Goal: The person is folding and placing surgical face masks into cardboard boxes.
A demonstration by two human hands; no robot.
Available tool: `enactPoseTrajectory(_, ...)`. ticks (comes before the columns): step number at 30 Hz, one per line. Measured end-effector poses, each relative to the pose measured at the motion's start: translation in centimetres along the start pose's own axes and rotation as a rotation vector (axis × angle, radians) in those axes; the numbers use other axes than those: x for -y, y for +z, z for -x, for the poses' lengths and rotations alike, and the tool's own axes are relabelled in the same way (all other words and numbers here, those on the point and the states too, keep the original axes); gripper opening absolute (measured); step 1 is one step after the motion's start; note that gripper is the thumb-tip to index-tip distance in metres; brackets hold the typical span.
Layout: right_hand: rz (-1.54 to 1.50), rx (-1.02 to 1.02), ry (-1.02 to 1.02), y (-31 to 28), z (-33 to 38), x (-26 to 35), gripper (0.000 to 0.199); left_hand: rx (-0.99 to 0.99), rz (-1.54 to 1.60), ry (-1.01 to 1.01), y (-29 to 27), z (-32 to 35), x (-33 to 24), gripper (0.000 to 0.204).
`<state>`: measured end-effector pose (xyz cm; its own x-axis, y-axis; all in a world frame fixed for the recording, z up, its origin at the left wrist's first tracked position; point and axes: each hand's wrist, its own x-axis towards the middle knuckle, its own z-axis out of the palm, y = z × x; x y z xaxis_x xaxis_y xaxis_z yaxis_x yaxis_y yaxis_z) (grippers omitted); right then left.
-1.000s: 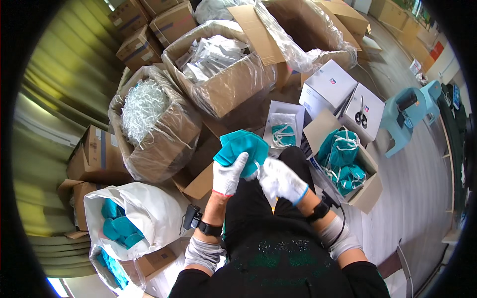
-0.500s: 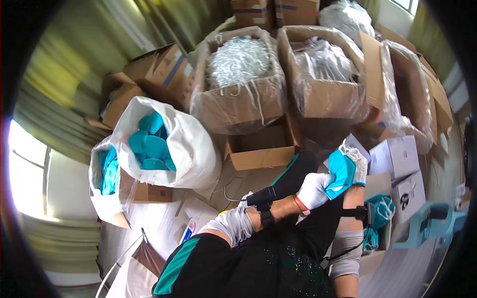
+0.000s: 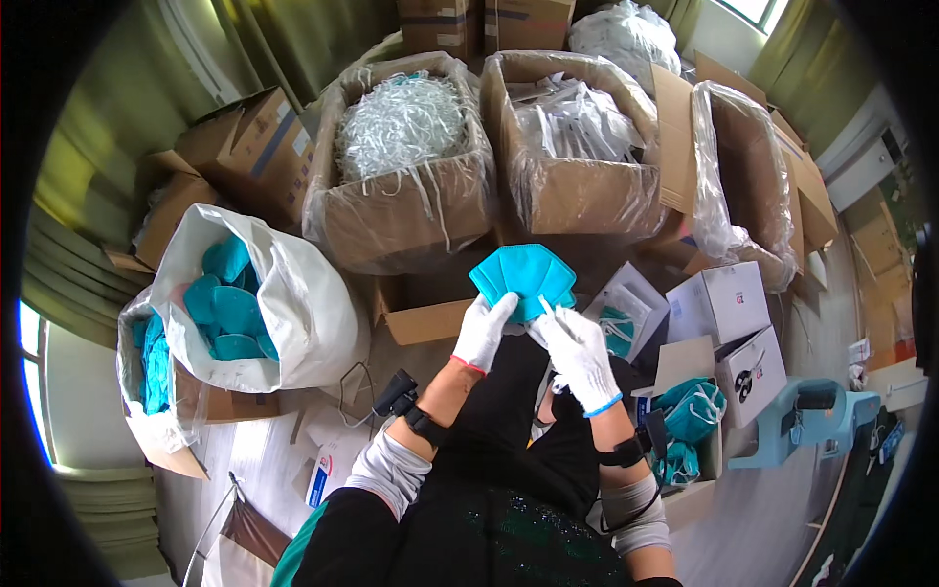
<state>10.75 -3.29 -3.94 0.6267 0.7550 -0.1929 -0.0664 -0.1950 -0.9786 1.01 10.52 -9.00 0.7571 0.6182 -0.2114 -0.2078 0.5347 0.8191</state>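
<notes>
A teal face mask (image 3: 523,274), fan-shaped with fold lines, is held up in front of my lap. My left hand (image 3: 482,335), in a white knit glove, grips its lower left edge, thumb lying on the front. My right hand (image 3: 579,354), gloved in white with a blue cuff, is closed at the lower right edge. A narrow white tip shows by its fingers; whether that is a glove finger or a strap I cannot tell. Just right of this hand, an opened white box (image 3: 641,293) contains another teal mask with white straps.
Teal mask-like pieces fill a white sack (image 3: 323,313) at left. Behind stand plastic-lined cartons, one with white straps (image 3: 406,127), one with white strips (image 3: 587,122). At right are a box of strapped masks (image 3: 693,406), white boxes (image 3: 719,303) and a blue plastic stool (image 3: 792,421).
Both hands have come from the right to the middle with the mask. It was tilted between them and now spreads out flat toward me. The whole view has shifted too.
</notes>
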Motion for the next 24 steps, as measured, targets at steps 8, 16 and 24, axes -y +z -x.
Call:
enactPoseTrajectory(8,-0.028,0.067,0.178,-0.6,1.5,-0.9,0.030,-0.235,0.305,-0.337,0.7,-1.6,0.6,0.041)
enactPoseTrajectory(16,-1.011,-0.019,0.513,-0.3,0.6,-2.5,0.035,-0.245,0.325,-0.263,2.8,-2.0,1.9,0.028)
enactPoseTrajectory(24,-0.475,-0.177,0.286,-8.0,-5.9,-11.2,0.042,0.100,-0.574,0.384,6.8,3.4,5.6,0.006)
